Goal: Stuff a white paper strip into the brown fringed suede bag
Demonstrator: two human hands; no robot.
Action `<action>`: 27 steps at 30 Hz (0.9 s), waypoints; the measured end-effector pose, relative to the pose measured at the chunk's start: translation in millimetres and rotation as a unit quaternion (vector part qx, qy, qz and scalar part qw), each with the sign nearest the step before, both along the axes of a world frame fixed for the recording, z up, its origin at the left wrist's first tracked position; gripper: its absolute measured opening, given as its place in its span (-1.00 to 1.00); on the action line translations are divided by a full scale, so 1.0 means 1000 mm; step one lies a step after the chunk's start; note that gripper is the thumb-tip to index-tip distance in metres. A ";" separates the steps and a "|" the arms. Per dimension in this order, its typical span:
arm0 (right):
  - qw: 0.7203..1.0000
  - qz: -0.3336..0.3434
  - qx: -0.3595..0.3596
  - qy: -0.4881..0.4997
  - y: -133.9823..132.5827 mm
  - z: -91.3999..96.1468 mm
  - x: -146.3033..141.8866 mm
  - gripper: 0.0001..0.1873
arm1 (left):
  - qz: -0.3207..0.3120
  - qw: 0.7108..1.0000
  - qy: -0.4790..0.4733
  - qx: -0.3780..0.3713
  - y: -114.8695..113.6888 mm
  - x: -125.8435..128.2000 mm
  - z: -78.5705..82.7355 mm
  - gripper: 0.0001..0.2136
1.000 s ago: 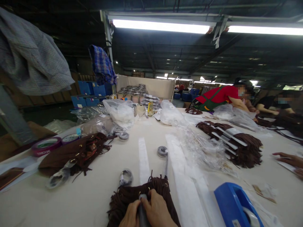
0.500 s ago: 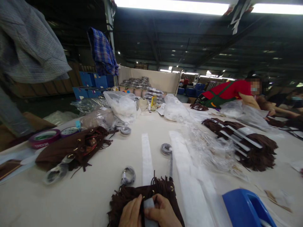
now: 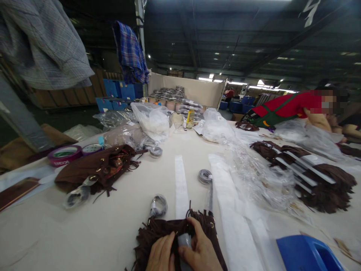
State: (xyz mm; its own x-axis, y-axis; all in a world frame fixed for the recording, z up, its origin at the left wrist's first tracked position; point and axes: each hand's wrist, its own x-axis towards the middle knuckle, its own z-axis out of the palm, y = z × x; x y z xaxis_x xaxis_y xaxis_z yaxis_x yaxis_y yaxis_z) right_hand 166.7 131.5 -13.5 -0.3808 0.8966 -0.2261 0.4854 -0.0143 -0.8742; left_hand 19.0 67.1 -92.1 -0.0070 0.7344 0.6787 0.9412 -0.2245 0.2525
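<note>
A dark brown fringed suede piece [image 3: 160, 235] lies at the table's near edge. Both my hands rest on it. My left hand [image 3: 160, 256] presses down with its fingers together beside a grey-white strip [image 3: 184, 241]. My right hand [image 3: 201, 252] curls over that strip, thumb and fingers pinching it against the fringe. A loose coil of tape [image 3: 158, 205] sits just beyond the fringe, and a white paper strip [image 3: 181, 186] runs away from it.
Another brown fringed bag [image 3: 98, 169] lies left, tape rolls [image 3: 64, 155] behind it. A stack of fringed pieces [image 3: 318, 180] and clear plastic bags [image 3: 259, 177] lie right. A blue tape dispenser [image 3: 307, 254] sits near right. A person in red [image 3: 284, 107] leans over the far end.
The view has tilted down and shifted left. My right hand has slid forward over the grey strip and my left hand has closed in beside it. The hand at the far right edge is gone.
</note>
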 end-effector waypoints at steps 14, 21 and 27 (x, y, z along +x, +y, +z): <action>0.965 0.125 0.163 -0.164 0.023 0.035 -0.040 -0.84 | 0.105 0.982 -0.151 -0.029 0.009 -0.010 0.031 -0.72; 0.982 0.136 0.103 -0.078 0.030 0.018 -0.030 -0.97 | 0.044 0.992 -0.084 -0.088 0.041 -0.024 0.051 -0.74; 0.988 0.141 0.053 -0.020 0.025 0.012 -0.023 -0.95 | 0.051 0.991 -0.038 -0.118 0.043 -0.024 0.048 -0.63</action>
